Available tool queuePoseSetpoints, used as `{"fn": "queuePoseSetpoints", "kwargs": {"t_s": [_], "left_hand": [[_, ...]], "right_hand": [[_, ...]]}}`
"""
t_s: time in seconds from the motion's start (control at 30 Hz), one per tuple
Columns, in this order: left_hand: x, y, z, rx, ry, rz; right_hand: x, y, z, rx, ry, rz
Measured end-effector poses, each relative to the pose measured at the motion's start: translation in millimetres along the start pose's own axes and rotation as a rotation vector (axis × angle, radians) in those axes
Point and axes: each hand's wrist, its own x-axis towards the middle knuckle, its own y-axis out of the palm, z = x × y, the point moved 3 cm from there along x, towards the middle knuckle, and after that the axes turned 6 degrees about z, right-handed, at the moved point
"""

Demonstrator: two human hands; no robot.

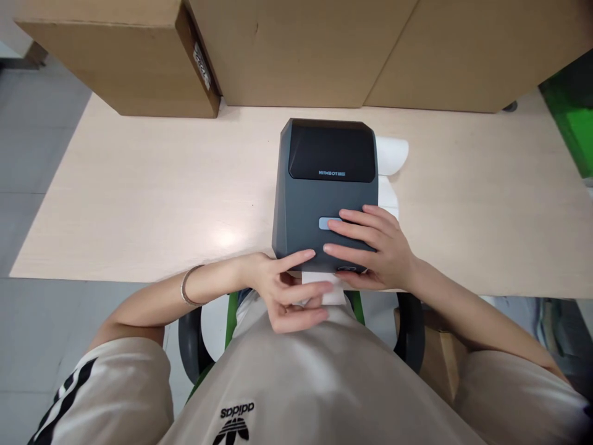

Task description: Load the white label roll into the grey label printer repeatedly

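A dark grey label printer [303,201] marked NIIMBOT stands at the table's front edge. From its near side a white label strip [334,297] hangs down towards my lap. My left hand [290,293] has its fingers about this strip, one finger crossing over it, while its thumb lies along the printer's front edge. Part of the grip is hidden behind the fingers. Spread over the right front of the printer's top is my right hand [382,247]. One of its fingertips touches the light window strip [323,223], and the hand holds nothing.
White paper [391,156] sticks out behind the printer on the right. Large cardboard boxes [296,55] line the back of the pale wooden table [185,191], with another box [115,68] at the left. Chair armrests [411,330] flank my body below the table edge.
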Motion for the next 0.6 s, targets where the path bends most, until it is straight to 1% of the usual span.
{"fn": "queuePoseSetpoints", "kwargs": {"t_s": [0.07, 0.1, 0.13, 0.17, 0.2, 0.3, 0.4, 0.43, 0.5, 0.57, 0.6], "left_hand": [[-6, -5.5, -11, 0.091, 0.388, -0.094], [-10, -7.7, -15, 0.140, 0.550, -0.148], [-12, -9.6, -17, 0.197, 0.624, -0.206], [-13, -10.7, -18, 0.253, 0.647, -0.251], [-12, -11.3, -19, 0.306, 0.637, -0.283], [-8, -13.3, -25, 0.472, 0.577, -0.369], [-3, -19.2, -32, 0.614, 0.502, -0.449], [-2, -21.2, -33, 0.638, 0.483, -0.443], [-1, -23.2, -32, 0.641, 0.483, -0.370], [-2, -22.3, -30, 0.574, 0.548, -0.270], [-3, -21.2, -28, 0.509, 0.576, -0.222]], "right_hand": [[-1, 3, 1, 0.003, -0.003, -0.038], [-1, 4, 1, 0.005, -0.001, -0.060], [-2, 6, 1, 0.007, 0.002, -0.082], [-2, 8, 1, 0.011, 0.006, -0.102], [-2, 9, 2, 0.017, 0.009, -0.119], [-2, 11, 2, 0.035, 0.007, -0.141], [-2, 9, 1, 0.028, 0.001, -0.121], [-2, 8, 0, 0.018, -0.004, -0.101], [-2, 5, 0, -0.011, -0.015, -0.049], [-2, 1, 1, -0.039, -0.024, -0.013], [-1, -2, 2, -0.049, -0.033, -0.016]]}}
